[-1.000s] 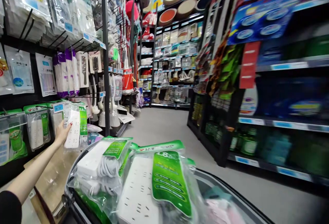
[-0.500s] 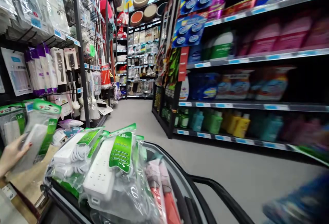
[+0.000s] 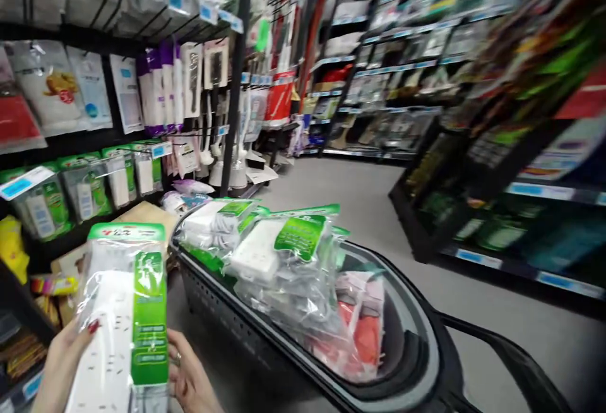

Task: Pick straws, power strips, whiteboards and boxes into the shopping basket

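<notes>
A white power strip (image 3: 111, 337) in a clear bag with a green label stands upright close to me at the lower left. My left hand (image 3: 64, 359) grips its left edge, the red-nailed thumb lying across the front. Curled fingers of my right hand (image 3: 187, 369), one with a ring, hold the right edge. Beside them is a black and grey shopping basket (image 3: 227, 318). More bagged power strips (image 3: 255, 252) lie heaped in it, next to a clear pack with pink and red contents (image 3: 362, 331).
Several packaged power strips (image 3: 120, 179) hang on the left rack. Below them sits a cardboard box (image 3: 146, 214). A black handle (image 3: 506, 350) sticks out at the basket's right end. Grey floor (image 3: 350, 179) runs between the racks, and a blurred shelf (image 3: 534, 230) stands on the right.
The view has swung left. My left hand has brought the bagged power strip from the rack side to in front of me, and my right hand has come onto its other edge.
</notes>
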`<state>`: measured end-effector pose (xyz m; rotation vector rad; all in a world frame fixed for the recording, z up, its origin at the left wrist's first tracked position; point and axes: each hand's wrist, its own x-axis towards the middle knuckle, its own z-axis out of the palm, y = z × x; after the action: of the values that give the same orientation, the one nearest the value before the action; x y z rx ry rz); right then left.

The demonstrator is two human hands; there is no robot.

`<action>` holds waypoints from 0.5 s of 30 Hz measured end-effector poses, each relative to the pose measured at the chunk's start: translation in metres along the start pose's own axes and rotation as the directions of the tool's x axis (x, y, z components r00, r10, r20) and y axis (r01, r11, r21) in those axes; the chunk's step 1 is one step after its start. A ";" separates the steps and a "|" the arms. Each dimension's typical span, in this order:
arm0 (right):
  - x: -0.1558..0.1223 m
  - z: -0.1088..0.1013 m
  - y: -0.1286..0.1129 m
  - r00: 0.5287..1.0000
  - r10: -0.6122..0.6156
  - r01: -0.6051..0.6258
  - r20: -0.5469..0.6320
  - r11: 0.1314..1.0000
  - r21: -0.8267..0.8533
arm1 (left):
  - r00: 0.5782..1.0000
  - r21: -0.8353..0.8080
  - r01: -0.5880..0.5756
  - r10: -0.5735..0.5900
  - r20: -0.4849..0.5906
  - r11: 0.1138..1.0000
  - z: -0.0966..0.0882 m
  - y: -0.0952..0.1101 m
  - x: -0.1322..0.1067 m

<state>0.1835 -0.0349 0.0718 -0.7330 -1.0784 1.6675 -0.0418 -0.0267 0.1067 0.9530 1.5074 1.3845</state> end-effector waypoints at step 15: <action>-0.107 0.080 -0.032 0.856 -0.287 -0.061 -0.431 0.771 -0.634 | 0.971 -0.094 0.181 -0.163 0.173 0.979 0.018 0.019 -0.085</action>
<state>0.1645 -0.1568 0.1324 -1.4198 -1.2583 0.8783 0.0043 -0.0978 0.1329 0.8266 1.3429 1.2199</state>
